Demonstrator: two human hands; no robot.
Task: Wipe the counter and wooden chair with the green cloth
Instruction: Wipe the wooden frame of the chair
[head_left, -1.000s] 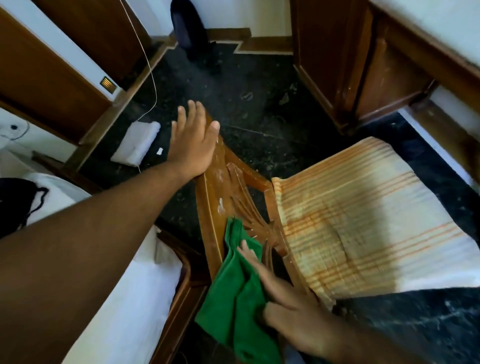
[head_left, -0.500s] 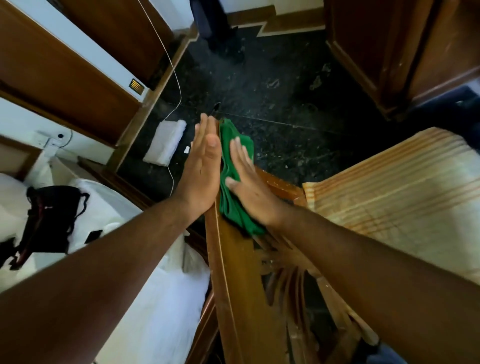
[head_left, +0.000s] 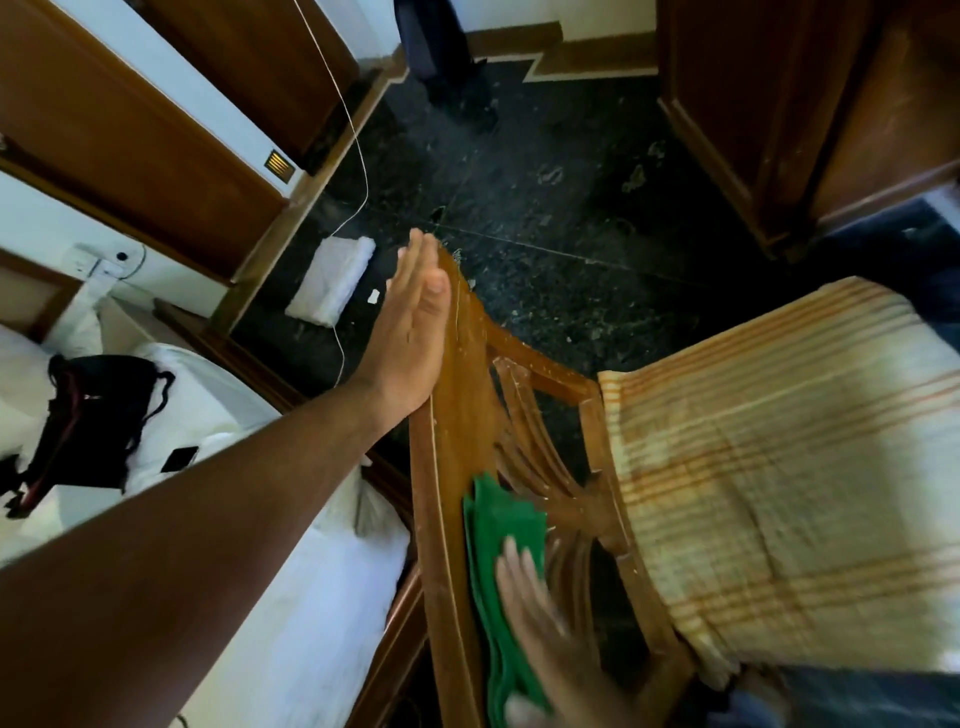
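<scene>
Head view, looking down at a carved brown wooden chair (head_left: 452, 441) that's tipped over on the dark speckled stone floor (head_left: 571, 218), with its striped cream-and-orange seat cushion (head_left: 779, 467) off to the right. The left hand (head_left: 410, 332) is laid flat and open, fingers straight, palm against the outer side of the chair's top rail, bracing it rather than gripping anything. The right hand (head_left: 540, 623) is pressing the folded green cloth (head_left: 498, 545) flat against the inner face of the rail, low in the frame near the curved back slats. It's blurry so I can't tell exactly how the fingers sit, but it looks like an open palm pushing on the cloth, not a fist around it. So what could go wrong? Since the cloth is only pinned by pressure, a fast stroke could let it bunch up or slide out from under the palm and drop through the slats to the floor. The slats also look scuffed and chipped, so the fabric could snag on a rough edge. And the left hand is only pushing, so a hard swipe could shove the chair sideways toward the white-sheeted bed (head_left: 291, 623) beside it. No counter is in view here, so that half of the job looks like it's waiting.
</scene>
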